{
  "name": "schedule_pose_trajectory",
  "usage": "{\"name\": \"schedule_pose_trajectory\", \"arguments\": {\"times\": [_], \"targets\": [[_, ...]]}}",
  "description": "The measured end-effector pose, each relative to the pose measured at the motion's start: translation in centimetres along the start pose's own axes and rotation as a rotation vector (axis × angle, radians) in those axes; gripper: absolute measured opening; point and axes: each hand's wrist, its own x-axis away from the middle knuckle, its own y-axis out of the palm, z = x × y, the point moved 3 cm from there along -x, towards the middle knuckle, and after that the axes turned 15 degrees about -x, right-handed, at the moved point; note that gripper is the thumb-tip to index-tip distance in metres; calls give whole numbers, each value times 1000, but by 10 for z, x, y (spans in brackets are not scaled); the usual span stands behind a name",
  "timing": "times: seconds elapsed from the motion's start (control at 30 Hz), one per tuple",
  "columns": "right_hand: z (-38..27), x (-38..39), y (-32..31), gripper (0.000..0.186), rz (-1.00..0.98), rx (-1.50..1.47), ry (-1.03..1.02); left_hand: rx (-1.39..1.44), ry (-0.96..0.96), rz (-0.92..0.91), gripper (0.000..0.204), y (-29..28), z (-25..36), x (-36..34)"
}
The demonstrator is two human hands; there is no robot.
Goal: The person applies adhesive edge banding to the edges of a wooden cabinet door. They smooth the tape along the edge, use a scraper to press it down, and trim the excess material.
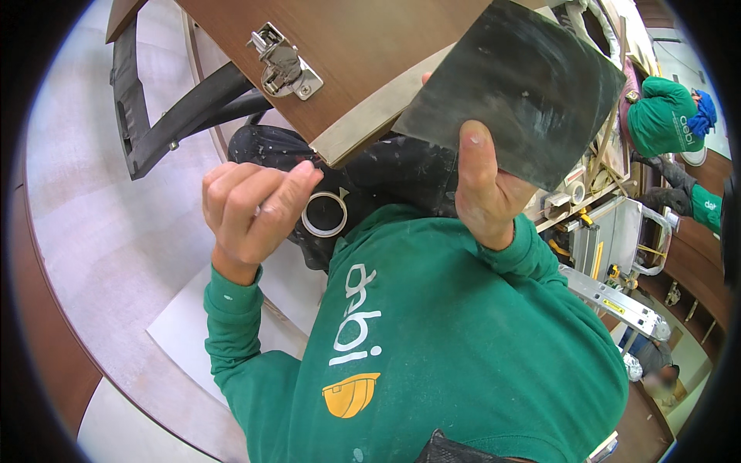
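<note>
A brown wooden panel (324, 46) with a metal hinge (284, 65) screwed to it fills the upper middle, a pale edge strip (363, 116) along its lower side. My right hand (486, 181) grips a square dark, smudged sheet (517, 89) that overlaps the strip's right part, thumb on its face. My left hand (251, 208) is curled just below the strip's lower end, thumb and fingers pinched; what they hold, if anything, is too small to make out. A roll of tape (324, 212) with a loose end lies on my dark trousers between the hands.
A black metal frame (135, 108) is at upper left over a whitish surface (93, 262). At right are timber offcuts, tools, an aluminium ladder (617, 305) and a workbench. Co-workers in green tops (664, 116) are at upper right; another person (656, 363) is at lower right.
</note>
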Motion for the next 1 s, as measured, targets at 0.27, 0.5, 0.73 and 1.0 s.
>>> {"name": "schedule_pose_trajectory", "arguments": {"times": [0.27,0.5,0.73,1.0], "targets": [[0,0,0,35,7,43,18,67,146,-168,33,-4,2,-21],[0,3,-2,37,26,79,10,0,230,-112,16,-1,0,-20],[-1,5,-5,37,34,78,22,38,41,-290,24,4,-10,-10],[4,6,-7,38,-16,91,23,50,-33,-77,29,-5,9,-7]]}}
